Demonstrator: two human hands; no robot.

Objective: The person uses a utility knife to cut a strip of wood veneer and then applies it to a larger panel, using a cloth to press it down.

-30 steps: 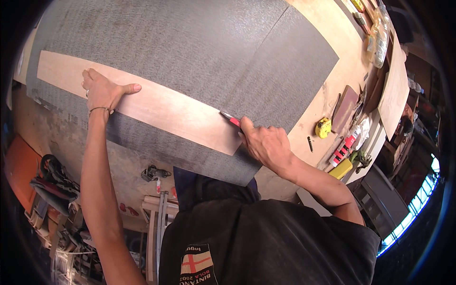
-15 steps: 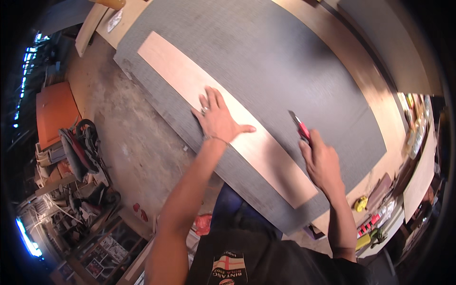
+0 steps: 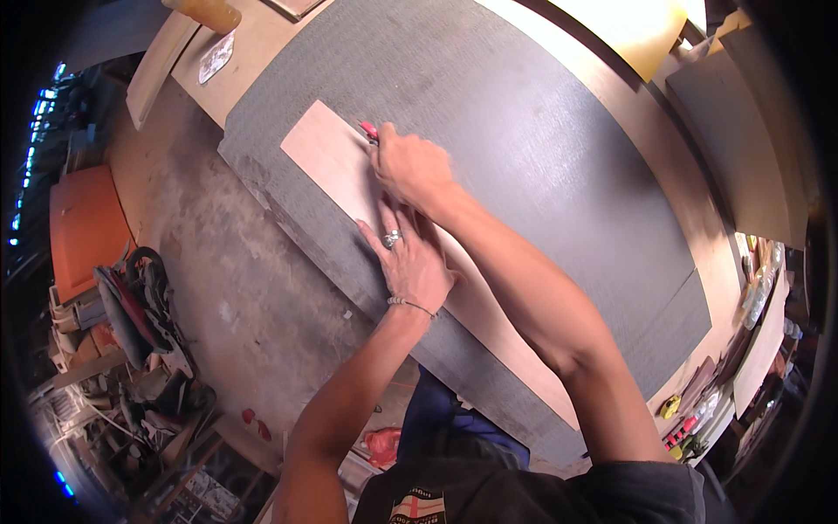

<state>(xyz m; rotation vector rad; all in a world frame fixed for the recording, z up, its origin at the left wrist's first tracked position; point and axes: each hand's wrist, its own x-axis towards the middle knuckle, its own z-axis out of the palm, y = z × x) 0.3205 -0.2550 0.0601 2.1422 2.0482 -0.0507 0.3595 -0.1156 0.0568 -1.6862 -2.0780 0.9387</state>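
A long pale wooden strip lies flat on a large dark grey sheet. My left hand presses down on the strip's middle with fingers spread; a ring and a bracelet show on it. Just beyond it, my right hand is closed round a red utility knife, at the strip's right long edge near its far end. The knife's blade is hardly visible, so I cannot tell whether it touches the sheet. My right forearm crosses over the near half of the strip.
Under the grey sheet is a pale wooden board. A container of amber liquid stands at the far left. Tools and a yellow tape measure lie at the right. Across the concrete floor are an orange panel and piled clutter.
My right hand has carried the knife from the right side over to the strip's far part, passing above my left hand. My left hand stays on the strip. The view has shifted slightly.
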